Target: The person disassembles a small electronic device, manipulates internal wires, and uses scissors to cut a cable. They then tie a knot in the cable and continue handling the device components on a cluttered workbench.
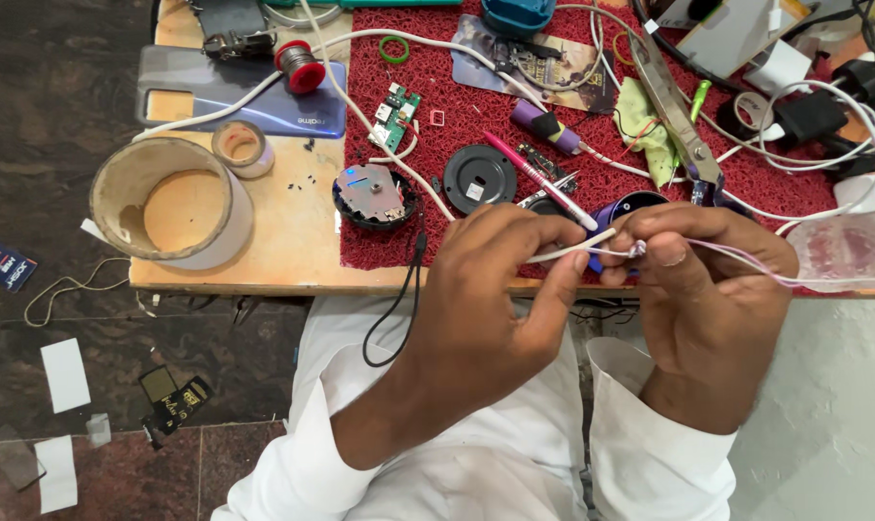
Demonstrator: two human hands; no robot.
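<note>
Your left hand (495, 289) pinches the thin white cable (568, 249) taut while your right hand (698, 289) clamps its frayed end (636, 250), held just above the wooden bench (283, 241) edge, near the red mat (515, 116), keeping the strands steady and close.

a small electronics repair workshop, seen from above a cluttered wooden workbench (264, 241). a red textured work mat (553, 125) covers most of the bench toward its right edge, strewn with a green circuit board (397, 116), a black round cover (479, 178), scissors (674, 111) and tangled white cables (399, 43). a spool of solder wire (300, 66) rests on a phone back cover (235, 92) near the far left corner, with an opened round device (372, 196) by the mat's left edge. paper scraps (64, 373) litter the dark stone floor (52, 116).
</note>
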